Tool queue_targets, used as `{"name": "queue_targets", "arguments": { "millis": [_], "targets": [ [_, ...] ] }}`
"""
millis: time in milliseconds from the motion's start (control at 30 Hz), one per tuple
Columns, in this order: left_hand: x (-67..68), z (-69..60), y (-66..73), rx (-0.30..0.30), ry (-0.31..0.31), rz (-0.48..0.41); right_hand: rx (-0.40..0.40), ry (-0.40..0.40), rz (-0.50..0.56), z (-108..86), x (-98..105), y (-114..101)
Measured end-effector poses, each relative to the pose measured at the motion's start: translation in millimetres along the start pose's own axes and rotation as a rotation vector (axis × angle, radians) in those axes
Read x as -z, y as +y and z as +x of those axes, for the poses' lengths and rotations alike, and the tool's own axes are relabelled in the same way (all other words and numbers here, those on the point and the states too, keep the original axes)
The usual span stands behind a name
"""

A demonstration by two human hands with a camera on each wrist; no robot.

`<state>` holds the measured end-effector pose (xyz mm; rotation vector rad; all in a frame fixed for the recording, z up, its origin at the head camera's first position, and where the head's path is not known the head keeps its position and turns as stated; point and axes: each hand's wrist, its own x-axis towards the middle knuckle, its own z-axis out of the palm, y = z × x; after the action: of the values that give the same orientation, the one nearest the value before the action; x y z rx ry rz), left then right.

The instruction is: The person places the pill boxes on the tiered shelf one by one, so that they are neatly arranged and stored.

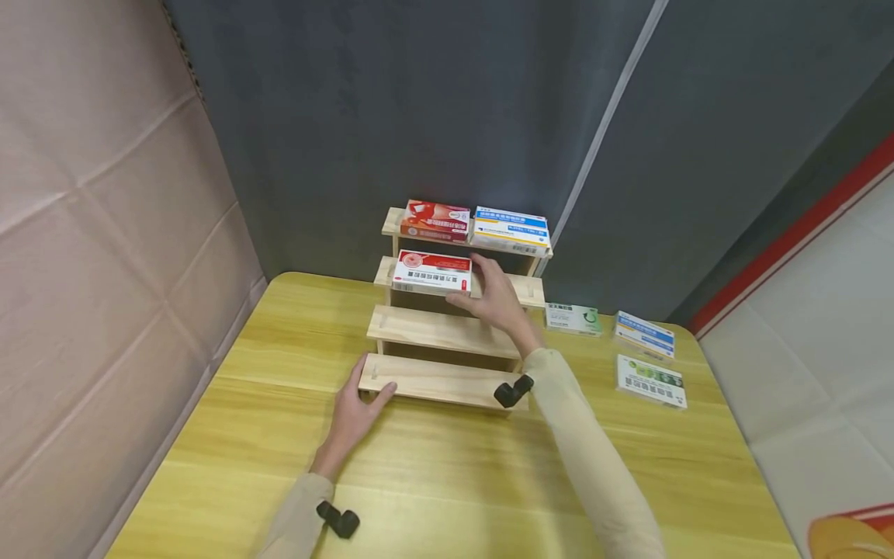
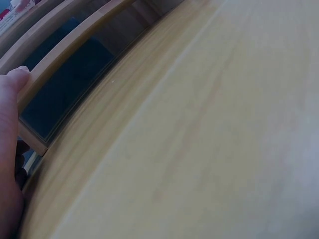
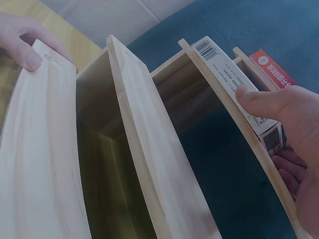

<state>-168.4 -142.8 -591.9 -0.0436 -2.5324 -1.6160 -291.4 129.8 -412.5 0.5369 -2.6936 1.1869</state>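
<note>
A stepped wooden rack (image 1: 447,330) with several tiers stands on the table. On its second tier from the top lies a red-and-white medicine box (image 1: 433,273), whose barcode side shows in the right wrist view. My right hand (image 1: 497,295) pinches the right end of this box, thumb (image 3: 259,99) on the front side and fingers at the back. My left hand (image 1: 352,415) grips the left end of the lowest tier, its thumb lying on top of the board. In the left wrist view only part of that hand (image 2: 9,114) shows, at the left edge.
The top tier bears a red medicine box (image 1: 436,220) and a blue-and-white one (image 1: 511,229). Right of the rack, a green-and-white box (image 1: 573,319), another blue-and-white box (image 1: 644,336) and a green-labelled white box (image 1: 651,381) lie on the table (image 1: 433,481). A dark panel (image 1: 391,101) rises behind.
</note>
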Motion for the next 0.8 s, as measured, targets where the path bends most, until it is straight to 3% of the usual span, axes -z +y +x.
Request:
{"name": "queue_targets", "arguments": {
  "millis": [400,800],
  "targets": [
    [-0.1,-0.6,1.2,0.001,-0.004,0.003,-0.061,-0.008,0.013,-10.8,9,3],
    [-1.1,-1.6,-0.6,0.004,-0.002,0.011,-0.061,-0.033,0.073,-28.3,26,6]
  ]
}}
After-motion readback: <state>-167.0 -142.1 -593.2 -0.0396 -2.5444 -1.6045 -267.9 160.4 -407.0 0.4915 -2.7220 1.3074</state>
